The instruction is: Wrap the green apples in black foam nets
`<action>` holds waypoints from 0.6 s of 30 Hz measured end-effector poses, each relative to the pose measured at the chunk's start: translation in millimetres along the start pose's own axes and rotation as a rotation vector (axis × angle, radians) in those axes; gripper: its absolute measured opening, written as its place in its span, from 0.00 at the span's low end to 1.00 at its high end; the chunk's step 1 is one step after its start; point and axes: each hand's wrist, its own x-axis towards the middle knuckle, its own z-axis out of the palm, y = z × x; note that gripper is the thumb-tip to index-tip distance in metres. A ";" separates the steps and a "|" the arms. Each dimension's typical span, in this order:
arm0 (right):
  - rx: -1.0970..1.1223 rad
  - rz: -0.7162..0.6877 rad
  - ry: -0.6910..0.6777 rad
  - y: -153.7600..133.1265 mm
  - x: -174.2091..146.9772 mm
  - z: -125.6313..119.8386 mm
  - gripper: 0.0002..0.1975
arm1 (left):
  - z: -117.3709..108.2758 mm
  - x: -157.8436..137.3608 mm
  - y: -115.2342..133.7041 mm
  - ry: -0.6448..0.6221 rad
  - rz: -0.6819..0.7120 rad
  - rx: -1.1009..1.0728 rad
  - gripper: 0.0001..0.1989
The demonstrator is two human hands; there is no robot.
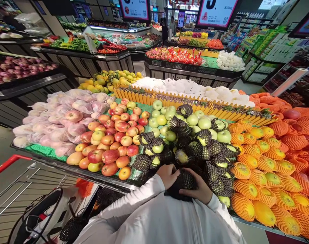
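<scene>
Both hands are close to my body at the front edge of the fruit stand. My left hand is closed with its thumb and fingers pinching the left side of a black foam fruit net. Curled around the right side of the same net is my right hand. The net looks rounded; whether a fruit is inside is hidden. Just beyond lie green apples, several wrapped in black nets. Bare red-yellow apples are piled to the left of my hands.
Orange-netted yellow fruit fills the right side. Bagged fruit lies at the left. A yellow picket divider crosses behind the apples, with white-netted fruit beyond. A shopping cart with a red handle stands lower left, holding a bag.
</scene>
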 end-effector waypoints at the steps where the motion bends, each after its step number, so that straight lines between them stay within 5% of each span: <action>1: -0.002 0.006 0.008 2.4 -0.7 1.1 0.38 | -5.8 -1.8 3.7 0.026 0.031 0.036 0.08; 6: 0.209 -0.013 -0.033 1.0 -4.0 4.2 0.46 | -26.9 3.4 9.6 -0.102 0.153 -0.138 0.16; 12: 0.503 -0.103 -0.008 -11.7 -7.7 4.3 0.50 | -4.9 17.1 -17.6 -0.076 0.140 -0.129 0.22; 15: 0.527 -0.095 0.126 -3.1 -10.0 3.8 0.41 | -1.2 8.0 -16.5 -0.032 0.357 -0.045 0.26; 18: 0.471 -0.040 0.293 15.3 -11.8 8.2 0.37 | -7.9 -0.9 -8.7 -0.054 0.703 -0.033 0.41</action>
